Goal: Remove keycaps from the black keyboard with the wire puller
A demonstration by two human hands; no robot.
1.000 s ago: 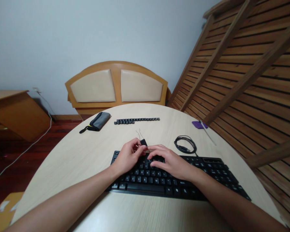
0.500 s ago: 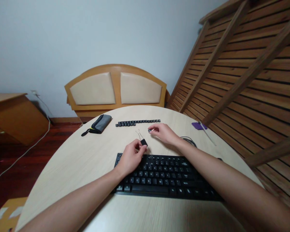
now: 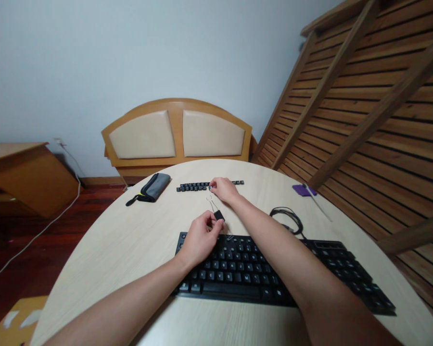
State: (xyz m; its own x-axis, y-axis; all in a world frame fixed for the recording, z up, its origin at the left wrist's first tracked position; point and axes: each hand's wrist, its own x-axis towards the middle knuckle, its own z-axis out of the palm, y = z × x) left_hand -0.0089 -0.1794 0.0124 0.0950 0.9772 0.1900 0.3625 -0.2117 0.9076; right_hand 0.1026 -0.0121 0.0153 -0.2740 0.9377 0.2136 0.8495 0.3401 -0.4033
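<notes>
Keyboard (image 3: 238, 266) sits flat — left hand (image 3: 201, 238) pinches a wire puller (image 3: 219, 216) at its far edge, right hand (image 3: 225, 189) pinches a keycap (image 3: 211, 188) well beyond it.

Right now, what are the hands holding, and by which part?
Left hand: wire puller, by its black middle block. Right hand: a keycap, pinched at the fingertips; which sides, too small to tell.

Bare hands (image 3: 201, 239) and bare forearms (image 3: 137, 291)
</notes>
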